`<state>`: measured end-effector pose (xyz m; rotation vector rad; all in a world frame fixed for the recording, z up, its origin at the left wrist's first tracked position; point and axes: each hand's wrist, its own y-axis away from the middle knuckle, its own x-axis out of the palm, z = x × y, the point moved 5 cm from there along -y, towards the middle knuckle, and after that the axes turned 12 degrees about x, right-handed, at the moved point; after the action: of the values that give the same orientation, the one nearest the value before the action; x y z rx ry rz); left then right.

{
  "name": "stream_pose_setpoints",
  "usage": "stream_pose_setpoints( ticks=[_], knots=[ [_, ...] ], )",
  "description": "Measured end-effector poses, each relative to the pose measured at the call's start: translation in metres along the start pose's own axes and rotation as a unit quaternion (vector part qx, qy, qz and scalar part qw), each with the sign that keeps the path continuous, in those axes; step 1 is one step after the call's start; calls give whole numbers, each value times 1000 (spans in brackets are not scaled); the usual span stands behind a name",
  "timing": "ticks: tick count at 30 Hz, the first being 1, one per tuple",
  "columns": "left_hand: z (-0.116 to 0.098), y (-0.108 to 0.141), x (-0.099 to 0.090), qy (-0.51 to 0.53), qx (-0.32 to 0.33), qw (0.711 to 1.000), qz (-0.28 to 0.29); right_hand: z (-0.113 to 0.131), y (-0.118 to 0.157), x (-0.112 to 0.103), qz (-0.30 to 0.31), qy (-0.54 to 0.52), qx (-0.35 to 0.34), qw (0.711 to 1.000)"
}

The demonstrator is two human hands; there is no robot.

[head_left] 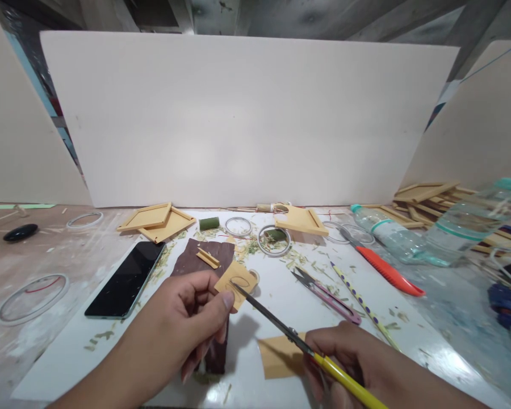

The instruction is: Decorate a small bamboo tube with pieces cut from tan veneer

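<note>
The left hand pinches the tan card between thumb and fingers; it juts out at the thumb tip's one o'clock. The right hand is wrapped around yellow-handled scissors, their blades pointing to ten o'clock, tips at the card's drawn loop.

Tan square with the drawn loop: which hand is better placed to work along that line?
Probably the right hand: it holds the yellow-handled tool, which reaches over the loop. The left hand pinches the tan square near its edge.
</note>
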<state>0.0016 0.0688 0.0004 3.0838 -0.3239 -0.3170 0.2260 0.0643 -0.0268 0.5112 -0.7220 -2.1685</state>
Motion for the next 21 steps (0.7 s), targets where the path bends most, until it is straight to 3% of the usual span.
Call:
stream_pose_setpoints(
  ticks=[15, 21],
  knots=[
    [3, 2, 0, -2, -11, 1000, 1, -8, -6, -7, -61, 50, -10, 997],
    [3, 1, 1, 9, -11, 1000, 0, -12, -6, -5, -57, 41, -7, 998]
  ],
)
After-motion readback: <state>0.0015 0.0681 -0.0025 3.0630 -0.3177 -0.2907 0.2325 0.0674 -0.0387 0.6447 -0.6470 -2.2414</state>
